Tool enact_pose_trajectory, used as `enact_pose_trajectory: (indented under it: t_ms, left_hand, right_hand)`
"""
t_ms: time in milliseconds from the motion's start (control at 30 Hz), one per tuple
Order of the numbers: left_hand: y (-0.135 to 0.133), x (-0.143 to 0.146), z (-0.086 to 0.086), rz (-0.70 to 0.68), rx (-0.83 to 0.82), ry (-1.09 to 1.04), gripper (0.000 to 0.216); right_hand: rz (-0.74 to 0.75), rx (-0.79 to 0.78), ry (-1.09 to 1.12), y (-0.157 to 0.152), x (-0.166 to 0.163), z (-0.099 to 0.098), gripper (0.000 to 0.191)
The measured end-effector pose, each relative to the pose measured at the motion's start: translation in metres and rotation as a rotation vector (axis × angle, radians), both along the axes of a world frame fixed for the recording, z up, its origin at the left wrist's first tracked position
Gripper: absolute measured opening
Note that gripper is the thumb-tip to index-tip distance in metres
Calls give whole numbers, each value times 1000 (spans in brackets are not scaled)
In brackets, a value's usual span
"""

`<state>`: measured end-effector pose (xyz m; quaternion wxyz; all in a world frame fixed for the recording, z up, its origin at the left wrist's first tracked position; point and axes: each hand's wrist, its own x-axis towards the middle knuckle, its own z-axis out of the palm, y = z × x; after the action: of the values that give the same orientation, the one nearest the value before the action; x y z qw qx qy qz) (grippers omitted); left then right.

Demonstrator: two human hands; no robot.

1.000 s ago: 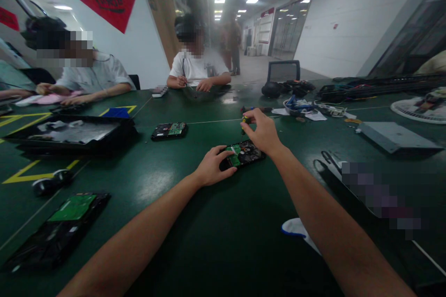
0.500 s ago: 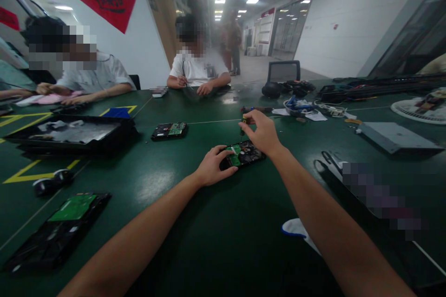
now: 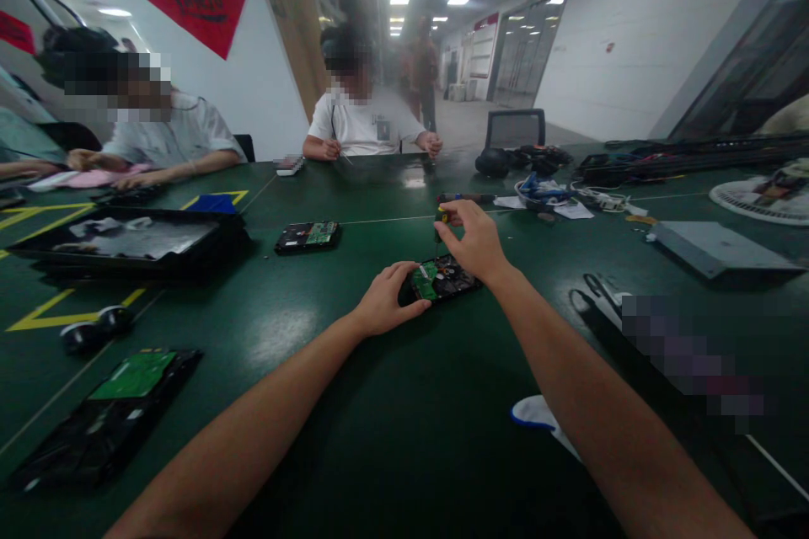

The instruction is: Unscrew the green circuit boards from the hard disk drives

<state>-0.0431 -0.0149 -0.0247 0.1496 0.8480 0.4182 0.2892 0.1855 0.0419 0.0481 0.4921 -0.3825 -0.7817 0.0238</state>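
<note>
A hard drive lies on the green table with its green circuit board facing up. My left hand grips the drive's left end, thumb along the near edge and fingers at the far side. In my right hand, thumb and fingers pinch the yellow and black handle of a screwdriver. The screwdriver stands upright over the drive, its thin shaft pointing down at the board; whether the tip touches a screw is too small to tell. A second hard drive sits beyond my left hand.
At left are a black tray and another drive. A second screwdriver lies behind my right hand. A grey metal case and a white glove-like cloth are on the right. A person sits opposite.
My left index finger has drawn back from the circuit board towards the drive's edge. The screwdriver stays nearly in place. The person opposite has moved one hand outward and up.
</note>
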Motion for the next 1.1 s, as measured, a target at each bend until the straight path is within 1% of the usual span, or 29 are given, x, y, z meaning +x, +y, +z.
enact_pose_trajectory:
  t_ms: [167,267,367,533,633,767,867,967,1100]
  left_hand:
    - [1,0,-2,1,0,-1,74]
    - [2,-2,-2,9,-21,-8,77]
    - [2,-2,-2,12,-40,-17,78]
    - [2,-2,-1,-5,-14,-20,75]
    - [3,-2,-2,-9,-7,-12,73]
    - [4,-2,-4,-12,-24,27,73]
    - [5,-2,-6,-3,-22,63,72]
    - [5,-2,-7,1,-19,73,71]
    - [5,-2,-7,0,-17,65,70]
  right_hand:
    - [-17,-18,39,1,-1,-2,23]
    - [-12,28,-31,-2,-2,-1,19]
    - [-29,74,-70,-4,-3,0,20]
    - [-18,30,-17,-1,-2,0,19]
    - [-15,34,-38,-2,-1,1,19]
    - [-31,59,-25,-4,-3,-1,26]
    - [-12,-3,31,-2,-5,-5,29]
    - [12,-88,65,2,-6,-10,39]
    - [2,-104,84,4,-5,-12,53]
